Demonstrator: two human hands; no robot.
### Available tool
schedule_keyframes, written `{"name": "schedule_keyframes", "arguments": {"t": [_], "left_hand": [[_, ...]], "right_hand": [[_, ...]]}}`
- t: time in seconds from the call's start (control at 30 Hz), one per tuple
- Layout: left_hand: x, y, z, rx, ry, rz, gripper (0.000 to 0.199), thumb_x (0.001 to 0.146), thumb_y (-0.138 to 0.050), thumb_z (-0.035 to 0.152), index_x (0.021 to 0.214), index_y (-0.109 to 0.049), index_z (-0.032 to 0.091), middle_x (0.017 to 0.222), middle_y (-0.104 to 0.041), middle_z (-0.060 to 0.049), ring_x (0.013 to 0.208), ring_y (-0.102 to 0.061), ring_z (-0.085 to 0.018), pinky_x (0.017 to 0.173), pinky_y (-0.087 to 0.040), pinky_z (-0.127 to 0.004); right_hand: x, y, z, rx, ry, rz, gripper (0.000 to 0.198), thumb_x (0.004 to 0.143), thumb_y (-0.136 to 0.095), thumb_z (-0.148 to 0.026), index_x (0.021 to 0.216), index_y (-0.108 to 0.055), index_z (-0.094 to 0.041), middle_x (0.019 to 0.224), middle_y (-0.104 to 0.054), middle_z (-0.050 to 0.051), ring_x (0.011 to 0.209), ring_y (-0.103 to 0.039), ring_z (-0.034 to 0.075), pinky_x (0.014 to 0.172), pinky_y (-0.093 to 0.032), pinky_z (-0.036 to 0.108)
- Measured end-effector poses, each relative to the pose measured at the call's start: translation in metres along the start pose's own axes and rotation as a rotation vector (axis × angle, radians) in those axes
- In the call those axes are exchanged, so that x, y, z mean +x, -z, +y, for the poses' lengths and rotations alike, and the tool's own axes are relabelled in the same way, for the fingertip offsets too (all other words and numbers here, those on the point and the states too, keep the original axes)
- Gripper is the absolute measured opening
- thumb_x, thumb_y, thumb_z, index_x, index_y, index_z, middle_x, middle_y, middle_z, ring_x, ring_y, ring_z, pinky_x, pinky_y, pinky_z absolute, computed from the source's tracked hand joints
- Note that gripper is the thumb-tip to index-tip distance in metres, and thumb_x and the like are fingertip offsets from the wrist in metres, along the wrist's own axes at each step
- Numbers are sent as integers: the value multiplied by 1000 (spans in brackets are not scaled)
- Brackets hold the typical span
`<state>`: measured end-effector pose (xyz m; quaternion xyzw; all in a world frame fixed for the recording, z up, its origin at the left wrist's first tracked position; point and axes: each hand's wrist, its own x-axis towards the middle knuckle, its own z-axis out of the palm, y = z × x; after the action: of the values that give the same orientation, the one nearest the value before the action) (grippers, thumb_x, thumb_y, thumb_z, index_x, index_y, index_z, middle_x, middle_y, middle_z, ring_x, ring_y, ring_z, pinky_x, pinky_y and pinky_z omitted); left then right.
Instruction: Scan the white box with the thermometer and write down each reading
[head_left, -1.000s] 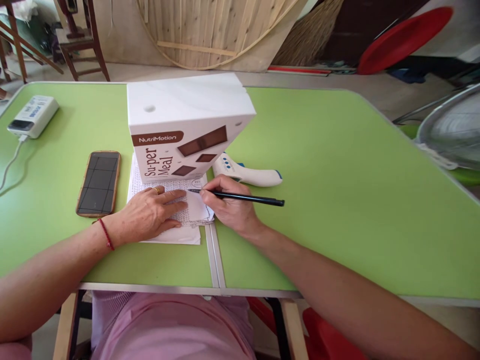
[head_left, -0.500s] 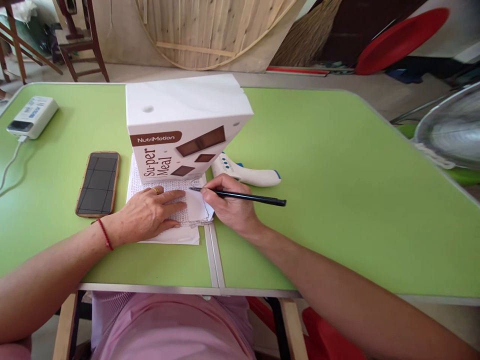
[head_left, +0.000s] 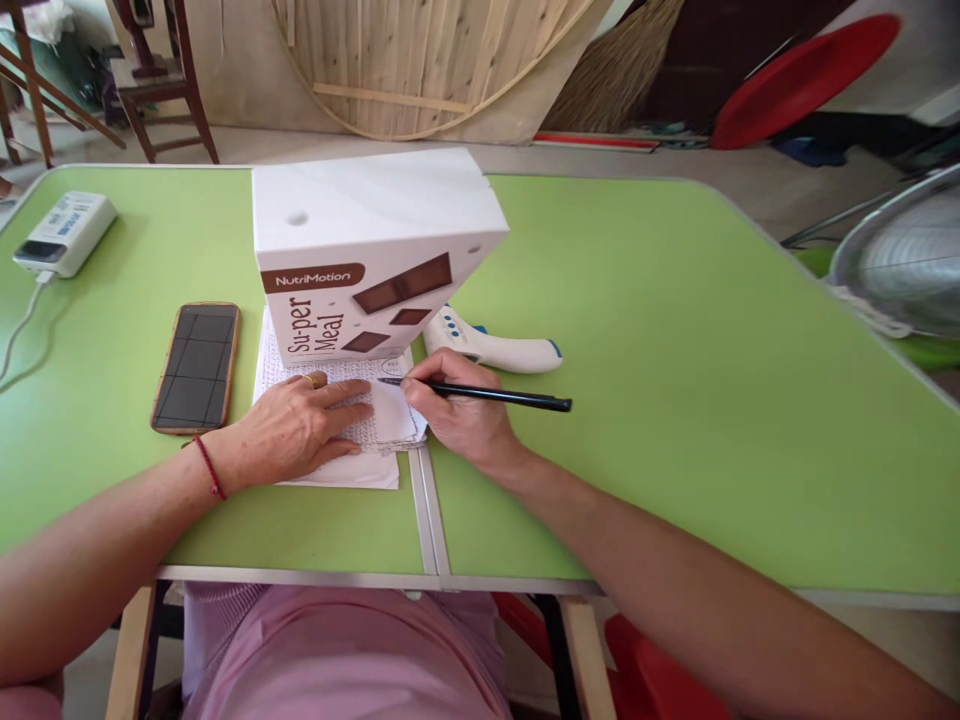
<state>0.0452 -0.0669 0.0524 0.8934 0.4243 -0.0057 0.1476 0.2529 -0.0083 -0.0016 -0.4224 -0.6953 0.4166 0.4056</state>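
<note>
My right hand [head_left: 466,412] grips a black pen [head_left: 517,398], its tip pointing left at the paper. Fingers spread, my left hand [head_left: 304,428] lies flat on the sheets of paper [head_left: 345,470], which are covered in dense handwriting. A smaller blank white piece [head_left: 390,412] lies on top, beside the left fingertips. Right behind both hands stands a white box [head_left: 315,310] printed "NutriMotion Super Meal", over the far part of the papers. A white and blue handheld device [head_left: 517,353], like an infrared thermometer, lies just beyond my right hand.
Left of the papers lies a smartphone [head_left: 196,368] in a brown case. A white power bank [head_left: 67,235] with a cable sits at the table's far left. The green table [head_left: 675,420] has a metal seam in the middle. A fan [head_left: 907,260] stands off its right side.
</note>
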Motion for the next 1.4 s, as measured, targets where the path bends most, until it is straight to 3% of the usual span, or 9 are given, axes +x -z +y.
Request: {"name": "schedule_keyframes", "arguments": {"t": [0.37,1.4], "left_hand": [[0,1,0,5,-6,0,38,98,-49,42,124,-62,17,140,-54,-7,90,-61,-25,83,-54,-43],[0,2,-1,16,-10,-12,38,99,-48,42,125,-61,17,140,-53,-8,91,-62,-25,85,-54,-43]], "right_hand": [[1,1,1,-39,-10,56,10,73,-56,-21,63,-54,-20,54,-58,-4,48,-50,10,48,-40,23],[1,0,-1,16,-46,17,10,72,-57,-20,63,-54,-21,54,-57,-4,48,-48,10,47,-40,23]]}}
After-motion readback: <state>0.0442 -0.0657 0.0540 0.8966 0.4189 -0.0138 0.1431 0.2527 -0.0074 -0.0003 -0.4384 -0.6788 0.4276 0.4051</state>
